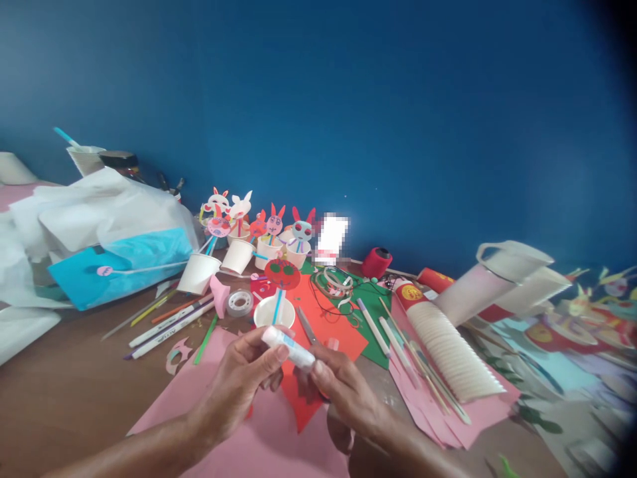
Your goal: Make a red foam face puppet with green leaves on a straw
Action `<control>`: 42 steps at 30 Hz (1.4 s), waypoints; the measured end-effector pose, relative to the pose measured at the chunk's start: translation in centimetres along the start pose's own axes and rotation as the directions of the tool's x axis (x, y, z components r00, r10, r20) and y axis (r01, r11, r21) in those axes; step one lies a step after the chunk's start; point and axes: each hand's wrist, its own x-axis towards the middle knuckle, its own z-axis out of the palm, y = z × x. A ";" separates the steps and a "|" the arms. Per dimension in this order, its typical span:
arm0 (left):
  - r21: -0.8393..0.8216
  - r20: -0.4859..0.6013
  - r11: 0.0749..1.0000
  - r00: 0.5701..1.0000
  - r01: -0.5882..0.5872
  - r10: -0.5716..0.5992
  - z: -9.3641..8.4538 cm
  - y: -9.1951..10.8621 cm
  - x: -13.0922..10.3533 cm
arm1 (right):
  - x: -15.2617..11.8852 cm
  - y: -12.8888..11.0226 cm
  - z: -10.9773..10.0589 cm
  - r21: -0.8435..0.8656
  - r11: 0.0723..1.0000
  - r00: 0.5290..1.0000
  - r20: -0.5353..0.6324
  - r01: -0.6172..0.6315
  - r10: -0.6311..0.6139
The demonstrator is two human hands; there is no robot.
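Note:
A white glue stick (289, 348) lies slantwise between both my hands above the pink paper (199, 425). The fingers and thumb of my left hand (246, 365) are closed round its upper left end. At its lower right end, my right hand (346, 388) grips it between thumb and fingers. Just behind stands a white paper cup (261, 312) with a blue straw (279, 305) that bears a red paper face with green eyes (282, 273). Scissors (306, 325) rest on red paper (343, 332) right of the cup, their handles hidden by my right hand.
Several paper cups with animal faces (269, 252) line the back. Left are a tape roll (239, 303), markers (169, 332) and a plastic bag (114, 212). To the right, a stack of paper cups (448, 345) lies on its side by sticks (423, 365) and a pitcher (482, 285).

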 end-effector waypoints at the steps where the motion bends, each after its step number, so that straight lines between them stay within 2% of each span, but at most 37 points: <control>1: -0.001 0.001 1.000 1.000 -0.006 0.006 0.0 0.0 0.0 | 0.0 0.1 0.0 -0.029 1.000 0.998 -0.066 0.001 -0.003; 3: 0.011 0.005 1.000 1.000 -0.012 0.012 0.0 0.1 0.0 | -0.1 0.2 0.1 -0.065 0.998 0.985 -0.172 -0.013 0.002; 4: 0.020 0.008 1.000 1.000 -0.012 0.012 0.0 0.2 0.0 | 0.0 0.2 0.2 -0.056 0.998 0.982 -0.187 -0.016 0.005; 6: 0.026 0.017 1.000 1.000 -0.015 0.015 0.0 0.2 -0.1 | 0.1 0.2 0.3 0.000 1.000 0.991 -0.134 -0.006 0.006; 9: 0.010 0.028 1.000 1.000 -0.003 0.002 -0.1 0.0 -0.1 | 0.2 0.1 0.4 0.099 0.995 1.000 0.017 -0.018 0.016; 11: -0.009 0.025 1.000 1.000 0.009 -0.009 -0.1 -0.1 -0.1 | 0.2 0.2 0.5 0.112 0.993 0.998 0.046 -0.046 0.041; 18: -0.034 0.009 0.999 1.000 -0.008 0.008 -0.2 -0.1 0.2 | 0.2 0.8 0.8 0.136 0.991 0.985 -0.173 0.017 0.007; 21: -0.025 0.012 1.000 1.000 -0.001 0.001 -0.2 -0.2 0.2 | 0.3 0.7 0.9 0.169 0.985 0.994 -0.108 -0.017 0.035; 23: -0.027 0.008 1.000 1.000 0.011 -0.011 -0.2 -0.4 0.2 | 0.3 0.7 0.9 0.208 0.975 0.996 -0.019 -0.081 0.087; 25: -0.038 0.006 0.999 0.999 0.033 -0.032 -0.2 -0.5 0.2 | 0.2 0.8 0.8 0.226 0.964 0.990 0.024 -0.140 0.138; 27: -0.051 0.002 0.998 0.999 0.047 -0.047 -0.2 -0.5 0.3 | 0.2 0.9 0.9 0.210 0.971 0.993 -0.013 -0.115 0.120; 30: -0.063 -0.007 0.996 0.998 0.056 -0.056 -0.1 -0.5 0.3 | 0.2 0.9 1.1 0.189 0.982 0.988 -0.149 -0.017 0.046; 32: -0.057 -0.006 0.997 0.998 0.055 -0.055 -0.1 -0.5 0.2 | 0.2 0.7 1.2 0.177 0.984 0.981 -0.192 -0.006 0.040; 38: -0.012 0.014 0.999 0.999 0.052 -0.052 0.0 -0.7 0.1 | 0.2 0.3 1.0 0.158 0.972 0.981 -0.065 -0.172 0.184; 42: -0.041 0.002 0.997 0.998 0.068 -0.068 0.1 -0.7 0.2 | 0.2 0.7 1.0 0.131 0.990 0.985 -0.153 -0.054 0.074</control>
